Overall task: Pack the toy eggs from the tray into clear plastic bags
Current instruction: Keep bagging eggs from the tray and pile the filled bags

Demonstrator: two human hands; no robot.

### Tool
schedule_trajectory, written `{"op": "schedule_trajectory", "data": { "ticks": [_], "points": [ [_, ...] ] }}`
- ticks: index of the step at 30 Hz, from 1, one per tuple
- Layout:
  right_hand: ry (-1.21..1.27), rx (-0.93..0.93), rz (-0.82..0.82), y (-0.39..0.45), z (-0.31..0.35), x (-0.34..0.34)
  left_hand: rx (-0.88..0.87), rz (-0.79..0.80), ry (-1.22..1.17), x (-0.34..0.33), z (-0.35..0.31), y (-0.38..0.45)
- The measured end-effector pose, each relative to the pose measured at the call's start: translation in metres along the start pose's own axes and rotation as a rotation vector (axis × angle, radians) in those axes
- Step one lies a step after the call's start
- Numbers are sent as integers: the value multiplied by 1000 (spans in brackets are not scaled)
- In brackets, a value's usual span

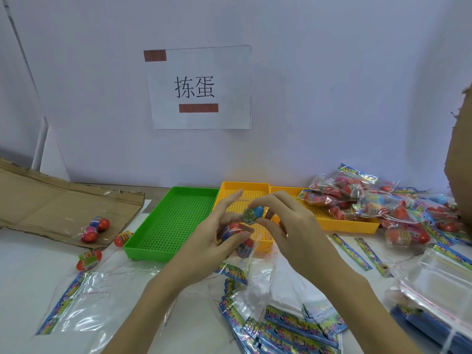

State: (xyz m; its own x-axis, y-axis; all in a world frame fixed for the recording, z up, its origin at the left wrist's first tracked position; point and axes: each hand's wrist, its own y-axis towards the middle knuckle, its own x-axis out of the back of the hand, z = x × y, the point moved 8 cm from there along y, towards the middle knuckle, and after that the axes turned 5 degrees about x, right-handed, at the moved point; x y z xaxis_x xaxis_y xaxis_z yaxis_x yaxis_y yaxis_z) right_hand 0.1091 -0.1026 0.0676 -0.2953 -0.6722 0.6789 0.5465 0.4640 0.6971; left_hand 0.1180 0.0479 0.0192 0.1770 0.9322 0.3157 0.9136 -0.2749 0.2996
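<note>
above the yellow perforated plastic tray (265,245), the right hand (288,226) pinches a blue-tipped toy egg (254,213) while the left hand (219,238) grips a clear plastic bag (245,247) holding red eggs, likely mid-fill, so it must next drop inside.

White table (30,282) bears green tray (178,200), cardboard (51,200).

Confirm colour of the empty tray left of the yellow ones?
Green tray, perforated floor; clearest in the head view, the only one.
</note>
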Motion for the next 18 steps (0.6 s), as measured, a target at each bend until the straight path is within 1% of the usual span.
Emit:
{"op": "schedule_trajectory", "data": {
  "ticks": [4,7,10,13,18],
  "points": [
    [77,-35,140,-3,-7,-8,-14,22,30,-3,-2,0],
    [140,-58,179,-4,-7,-11,-25,36,26,-4,-4,0],
    [182,-68,199,-7,-4,-16,-38,15,43,-2,-5,-1],
    [150,-69,233,-7,-5,-21,-2,-34,18,3,-2,0],
    [74,-61,292,-8,-6,-26,80,-85,-142,7,7,1]
  ]
}}
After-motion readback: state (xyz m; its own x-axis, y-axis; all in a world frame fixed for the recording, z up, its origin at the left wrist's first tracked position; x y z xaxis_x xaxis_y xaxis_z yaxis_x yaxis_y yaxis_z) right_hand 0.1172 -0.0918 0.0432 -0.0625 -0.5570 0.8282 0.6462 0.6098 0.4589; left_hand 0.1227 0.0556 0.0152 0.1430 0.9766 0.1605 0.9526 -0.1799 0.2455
